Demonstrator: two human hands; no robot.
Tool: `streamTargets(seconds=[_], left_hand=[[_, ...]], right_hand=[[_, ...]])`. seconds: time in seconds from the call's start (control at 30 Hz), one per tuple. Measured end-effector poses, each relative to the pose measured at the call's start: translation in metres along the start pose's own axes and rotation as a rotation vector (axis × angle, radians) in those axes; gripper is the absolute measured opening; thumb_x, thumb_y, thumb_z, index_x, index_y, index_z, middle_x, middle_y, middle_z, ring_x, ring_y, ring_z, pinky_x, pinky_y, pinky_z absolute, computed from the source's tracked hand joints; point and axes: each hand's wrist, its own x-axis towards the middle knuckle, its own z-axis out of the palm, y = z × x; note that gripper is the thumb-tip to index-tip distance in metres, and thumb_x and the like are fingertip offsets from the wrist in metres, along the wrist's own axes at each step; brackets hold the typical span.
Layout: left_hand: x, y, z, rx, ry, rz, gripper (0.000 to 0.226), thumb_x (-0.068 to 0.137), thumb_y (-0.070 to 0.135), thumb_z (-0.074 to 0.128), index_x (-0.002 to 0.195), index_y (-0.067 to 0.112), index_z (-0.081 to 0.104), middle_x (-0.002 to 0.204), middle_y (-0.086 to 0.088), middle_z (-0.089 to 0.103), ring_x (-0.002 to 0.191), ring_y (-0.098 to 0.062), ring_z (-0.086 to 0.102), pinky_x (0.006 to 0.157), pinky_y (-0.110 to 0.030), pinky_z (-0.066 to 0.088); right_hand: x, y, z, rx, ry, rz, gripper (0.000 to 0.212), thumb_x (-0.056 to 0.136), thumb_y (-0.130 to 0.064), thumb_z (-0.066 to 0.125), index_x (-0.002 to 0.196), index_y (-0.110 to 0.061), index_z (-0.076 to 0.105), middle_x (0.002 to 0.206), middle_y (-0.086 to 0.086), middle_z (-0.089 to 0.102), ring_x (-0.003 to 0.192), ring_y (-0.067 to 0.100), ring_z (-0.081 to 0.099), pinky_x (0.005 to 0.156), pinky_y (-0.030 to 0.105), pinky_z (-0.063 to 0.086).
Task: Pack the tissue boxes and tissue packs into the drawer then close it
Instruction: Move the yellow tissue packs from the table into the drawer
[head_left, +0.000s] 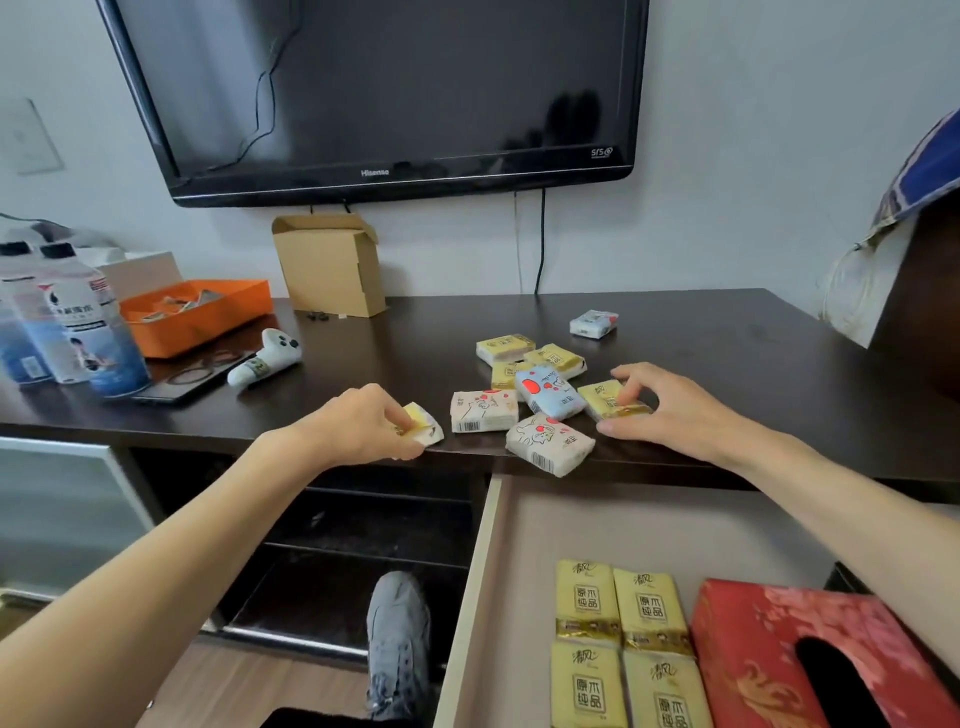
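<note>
On the dark worktop (701, 332) the left hand (358, 426) pinches one yellow pack (423, 422) in its fingers, the right hand (670, 410) pinches another yellow pack (613, 400), and down in the open drawer (519, 597) lie four yellow packs (618, 644) beside one red tissue box (769, 654).

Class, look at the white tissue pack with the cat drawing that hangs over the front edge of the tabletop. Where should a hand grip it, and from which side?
Grip the white cat pack across its two long sides, coming from above and in front. It lies flat, its near corner overhanging the table edge, so fingers can likely slip beneath there. Other packs crowd its far side.
</note>
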Motion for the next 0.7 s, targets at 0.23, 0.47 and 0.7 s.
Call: streamTargets(seconds=[0.23, 0.47, 0.7], left_hand=[[-0.033, 0.007, 0.02, -0.082, 0.233, 0.114, 0.05, 0.072, 0.05, 0.077, 0.118, 0.032, 0.067, 0.122, 0.005, 0.063, 0.108, -0.017, 0.058, 0.084, -0.036, 0.051], [-0.087, 0.041, 0.034, -0.179, 0.215, 0.281, 0.068, 0.07, 0.052, 0.077, 0.131, 0.036, 0.049, 0.124, 0.014, 0.06, 0.116, -0.01, 0.053, 0.091, -0.04, 0.051], [-0.158, 0.081, 0.057, -0.207, -0.286, 0.538, 0.059, 0.064, 0.062, 0.078, 0.114, 0.047, 0.052, 0.106, 0.023, 0.061, 0.099, 0.003, 0.057, 0.083, -0.023, 0.05]], right_hand=[[-0.007, -0.001, 0.003, -0.043, 0.204, -0.096, 0.048, 0.057, -0.067, 0.076, 0.09, -0.035, 0.061, 0.106, -0.014, 0.058, 0.097, 0.013, 0.061, 0.089, 0.046, 0.054], [-0.032, -0.008, 0.002, 0.135, 0.311, -0.029, 0.082, 0.066, -0.069, 0.074, 0.137, -0.03, 0.058, 0.121, -0.013, 0.066, 0.099, 0.008, 0.061, 0.083, 0.027, 0.049], [-0.126, -0.061, -0.003, 0.271, 0.076, 0.027, 0.064, 0.063, -0.073, 0.076, 0.117, -0.043, 0.06, 0.11, -0.011, 0.07, 0.088, 0.007, 0.066, 0.083, 0.032, 0.053]])
